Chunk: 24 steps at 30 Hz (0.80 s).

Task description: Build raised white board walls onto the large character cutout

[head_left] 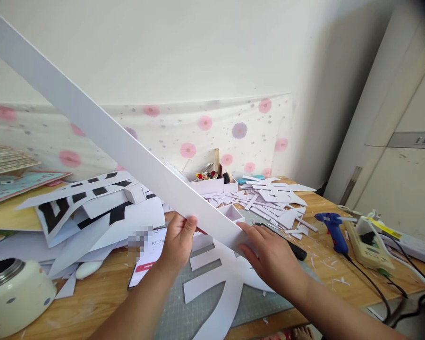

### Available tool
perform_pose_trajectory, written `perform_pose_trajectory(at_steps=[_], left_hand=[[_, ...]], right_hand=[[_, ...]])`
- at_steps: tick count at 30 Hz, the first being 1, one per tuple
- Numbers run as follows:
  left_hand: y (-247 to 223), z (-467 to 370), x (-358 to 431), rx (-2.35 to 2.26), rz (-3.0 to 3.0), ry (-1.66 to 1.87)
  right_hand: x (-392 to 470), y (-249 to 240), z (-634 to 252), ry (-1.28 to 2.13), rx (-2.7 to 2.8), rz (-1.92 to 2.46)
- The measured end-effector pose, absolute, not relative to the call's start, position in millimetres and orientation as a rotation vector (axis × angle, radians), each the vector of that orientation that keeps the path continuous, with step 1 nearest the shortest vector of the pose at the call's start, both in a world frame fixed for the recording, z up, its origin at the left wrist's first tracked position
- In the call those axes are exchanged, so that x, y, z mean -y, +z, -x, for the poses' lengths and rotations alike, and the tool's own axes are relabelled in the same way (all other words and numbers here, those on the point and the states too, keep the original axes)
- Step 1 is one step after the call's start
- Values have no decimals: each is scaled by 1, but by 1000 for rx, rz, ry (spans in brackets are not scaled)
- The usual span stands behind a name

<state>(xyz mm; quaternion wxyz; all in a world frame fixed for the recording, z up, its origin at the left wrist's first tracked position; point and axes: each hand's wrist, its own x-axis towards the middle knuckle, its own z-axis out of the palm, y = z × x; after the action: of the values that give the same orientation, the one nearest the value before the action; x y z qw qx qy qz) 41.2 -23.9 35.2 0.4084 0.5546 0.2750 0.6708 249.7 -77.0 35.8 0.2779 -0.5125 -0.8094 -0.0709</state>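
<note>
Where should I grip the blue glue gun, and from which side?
Probably by the handle of the glue gun, right hand coming from the near side once free. The handle slants toward the wearer, cord trailing from its end; the barrel lies crosswise, a glue stick poking out right.

phone screen (150, 252) | "57:28" | last digit probably 8, small and blurred

Behind the wooden counter (99, 297), a pale sheet (216, 141) with pink and purple flowers covers the lower part of a white wall (198, 47), which darkens in soft shadow towards the counter's right, where a tall off-white cabinet (407, 198) stands.
</note>
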Motion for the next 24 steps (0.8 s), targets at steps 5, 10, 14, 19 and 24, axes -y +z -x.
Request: perform_pose_trajectory(at_steps=[5, 10, 14, 19, 24], left_hand=[[39, -42, 43, -795, -1565, 1754], [45, -33, 77, -918, -1606, 1827], [21, -29, 122, -1124, -1444, 1924], [-16, -36, 173, -1207, -921, 1917], [-47, -27, 197, -1276, -543, 1547]], right_hand=[[70, 41, -253, -358, 2051, 1230], [63, 51, -268, -495, 1895, 1136], [55, 48, -266, -262, 1912, 1046], [48, 37, -250, 151, 2108, 852], [51, 24, -232, 296, 2382, 847]])
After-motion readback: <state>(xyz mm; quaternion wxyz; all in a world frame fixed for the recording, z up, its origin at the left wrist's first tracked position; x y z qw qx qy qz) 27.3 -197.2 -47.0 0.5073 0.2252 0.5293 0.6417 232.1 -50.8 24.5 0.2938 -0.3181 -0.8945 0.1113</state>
